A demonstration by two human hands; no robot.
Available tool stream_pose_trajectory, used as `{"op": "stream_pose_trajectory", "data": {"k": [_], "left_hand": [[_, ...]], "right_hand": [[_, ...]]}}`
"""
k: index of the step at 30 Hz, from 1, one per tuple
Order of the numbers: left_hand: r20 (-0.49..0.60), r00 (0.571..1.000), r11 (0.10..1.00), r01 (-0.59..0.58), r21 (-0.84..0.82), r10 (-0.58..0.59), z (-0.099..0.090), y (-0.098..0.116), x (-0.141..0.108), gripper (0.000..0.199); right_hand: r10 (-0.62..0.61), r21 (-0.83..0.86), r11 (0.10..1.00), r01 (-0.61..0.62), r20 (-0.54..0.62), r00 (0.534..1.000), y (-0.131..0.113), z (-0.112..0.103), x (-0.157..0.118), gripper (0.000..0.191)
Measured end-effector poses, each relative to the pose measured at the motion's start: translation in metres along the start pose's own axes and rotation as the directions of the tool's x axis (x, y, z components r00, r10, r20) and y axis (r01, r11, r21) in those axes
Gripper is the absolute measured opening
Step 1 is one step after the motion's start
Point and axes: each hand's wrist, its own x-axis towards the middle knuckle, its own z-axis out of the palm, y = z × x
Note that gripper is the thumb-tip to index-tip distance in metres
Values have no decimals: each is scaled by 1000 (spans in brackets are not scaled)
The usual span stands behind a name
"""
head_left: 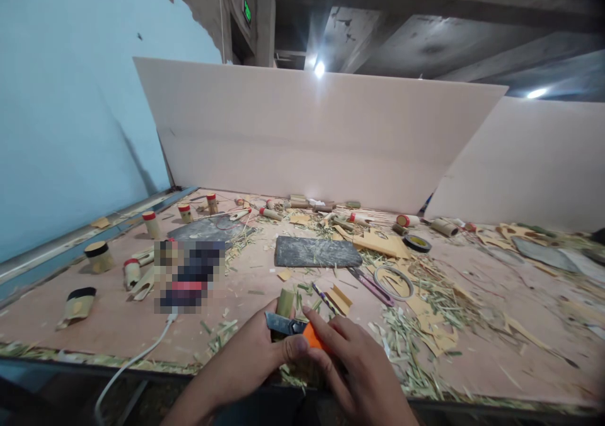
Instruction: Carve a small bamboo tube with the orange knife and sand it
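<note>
At the table's front edge, my left hand (pixel 258 356) is closed round a short green bamboo piece (pixel 285 302), whose upper end shows above the fingers. My right hand (pixel 347 353) grips the orange handle of a utility knife (pixel 314 336). The knife's blade points left and lies across the bamboo, with my left thumb touching the handle end. Green shavings lie below and around both hands. Just beyond them are a dark pen-like tool (pixel 324 298) and a folded tan scrap (pixel 339 300).
The table (pixel 255 287) holds a grey stone slab (pixel 316 252), a pink cutter (pixel 373 287), tape rolls (pixel 417 243) and many shavings. Several bamboo pieces with red or black ends (pixel 151 225) stand at left, near a blurred object with a white cable (pixel 137 366). A pale board (pixel 316 136) rises behind.
</note>
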Motion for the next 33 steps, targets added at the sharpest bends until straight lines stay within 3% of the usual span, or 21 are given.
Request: {"op": "stream_pose_trajectory", "data": {"k": [9,12,16,23,33], "left_hand": [[-39,997,993,-74,-92,70,6,5,4,41],[-89,995,999,-39,20,41,8,2,6,38],[-112,993,995,-12,95,22,9,-2,8,42],[-32,999,997,-7,-77,5,4,-8,9,43],[7,1000,997,-2,-80,3,3,-5,6,49]], "right_hand": [[15,5,1000,-15,-23,1000,-2,4,0,45],[107,28,994,-104,-159,981,0,5,1,45],[281,82,960,-269,-349,894,5,7,5,50],[241,36,969,-243,-325,914,6,9,3,49],[125,8,992,-128,-278,953,1,5,2,45]]}}
